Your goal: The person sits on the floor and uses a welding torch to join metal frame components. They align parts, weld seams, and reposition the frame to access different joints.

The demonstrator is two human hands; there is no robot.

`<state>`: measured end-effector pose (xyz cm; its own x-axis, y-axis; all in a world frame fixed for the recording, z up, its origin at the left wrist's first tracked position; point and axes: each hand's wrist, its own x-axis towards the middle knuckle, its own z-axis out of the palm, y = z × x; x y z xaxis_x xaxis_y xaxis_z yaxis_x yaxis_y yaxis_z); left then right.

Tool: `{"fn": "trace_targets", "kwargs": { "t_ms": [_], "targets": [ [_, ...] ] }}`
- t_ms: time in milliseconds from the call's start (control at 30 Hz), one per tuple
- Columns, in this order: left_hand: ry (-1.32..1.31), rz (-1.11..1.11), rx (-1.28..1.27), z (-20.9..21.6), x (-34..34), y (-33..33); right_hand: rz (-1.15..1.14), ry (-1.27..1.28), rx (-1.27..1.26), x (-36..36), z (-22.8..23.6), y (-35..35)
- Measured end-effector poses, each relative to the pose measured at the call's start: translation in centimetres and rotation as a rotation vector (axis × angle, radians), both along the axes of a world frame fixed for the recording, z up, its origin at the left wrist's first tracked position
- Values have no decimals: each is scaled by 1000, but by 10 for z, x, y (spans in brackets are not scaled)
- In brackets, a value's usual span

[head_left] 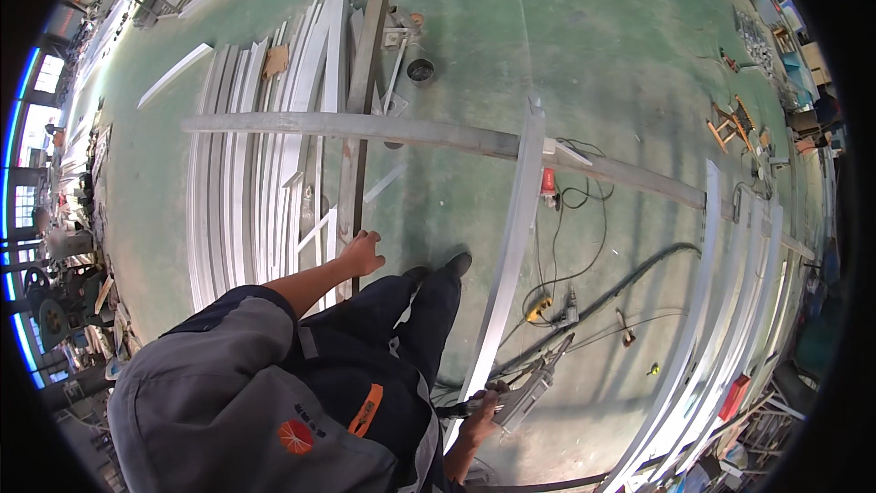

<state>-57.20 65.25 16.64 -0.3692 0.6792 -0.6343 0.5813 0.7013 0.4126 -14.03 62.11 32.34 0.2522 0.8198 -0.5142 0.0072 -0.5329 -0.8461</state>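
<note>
My left hand [363, 254] is held out over the floor, just right of a dark metal beam [358, 169]. Its fingers are curled in, and whatever they hold, if anything, is hidden. At my right side, my right hand [478, 418] is closed around a grey power tool [522, 399] with a long, narrow front end pointing away from me. A dark section sits behind the grip. Next to this hand runs a long pale metal bar [505, 278], sloping away to a crossbeam [438, 133].
Pale metal profiles [219, 183] lie left; more bars [707, 338] stand right. On the floor are a yellow tool [540, 309], a drill-like tool [571, 308], a hammer-like tool [625, 329], cables [604, 228] and a black round container [421, 70]. A red box [547, 183] hangs by the crossbeam.
</note>
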Motion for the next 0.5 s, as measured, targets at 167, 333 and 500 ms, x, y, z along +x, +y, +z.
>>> {"fn": "trace_targets", "kwargs": {
  "t_ms": [167,333,500],
  "targets": [
    [9,-85,-15,21,-2,39,55,39,-69,-8,-26,84],
    [-35,-223,-24,18,1,91,-98,39,-211,-18,-50,120],
    [-133,-474,178,-12,1,167,-155,-90,-261,-45,-79,143]
  ]
}}
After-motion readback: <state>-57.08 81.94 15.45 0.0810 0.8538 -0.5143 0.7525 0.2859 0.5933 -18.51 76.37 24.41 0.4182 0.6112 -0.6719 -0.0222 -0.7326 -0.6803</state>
